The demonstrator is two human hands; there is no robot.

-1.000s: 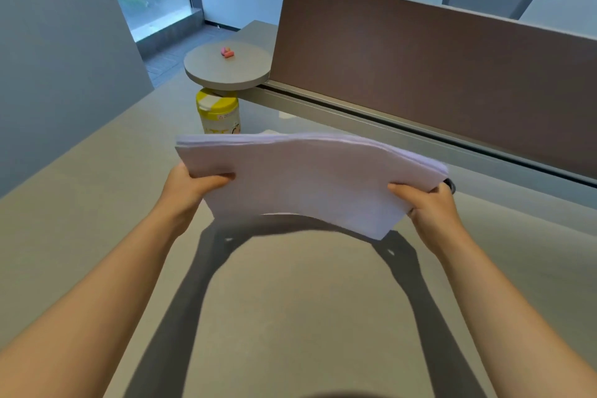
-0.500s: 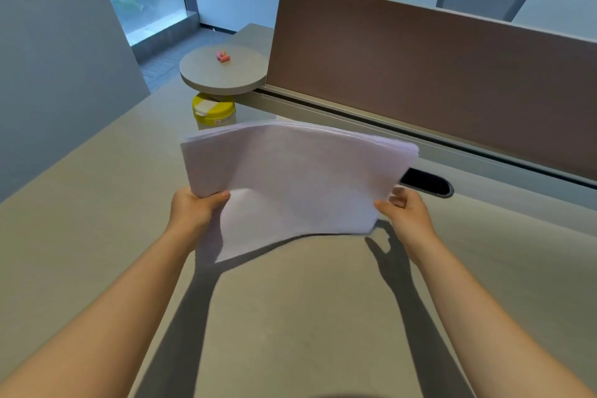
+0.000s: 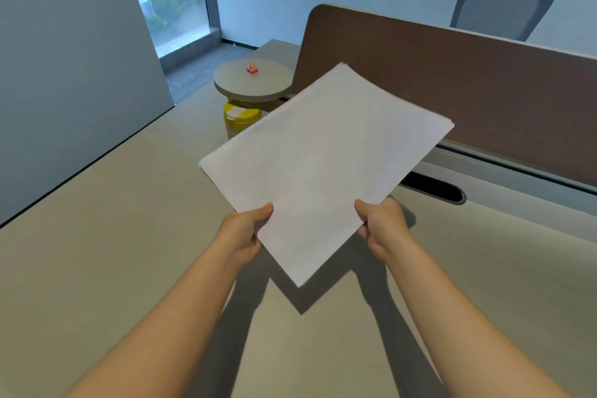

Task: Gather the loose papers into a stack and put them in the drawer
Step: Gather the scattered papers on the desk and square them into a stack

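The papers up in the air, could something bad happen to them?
Maybe. Both hands, left hand and right hand, pinch the paper stack only near its lower corner, so the far sheets could sag or slide out. Swung leftward, it might bump the yellow-lidded canister. No drawer is in view yet.

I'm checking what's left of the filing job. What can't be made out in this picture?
Head view only:
- Drawer: nowhere in frame.
- Yellow-lidded canister: body hidden behind paper stack.
- Fingers of left hand and right hand: under the stack.
- Pink objects on the round shelf: too small.
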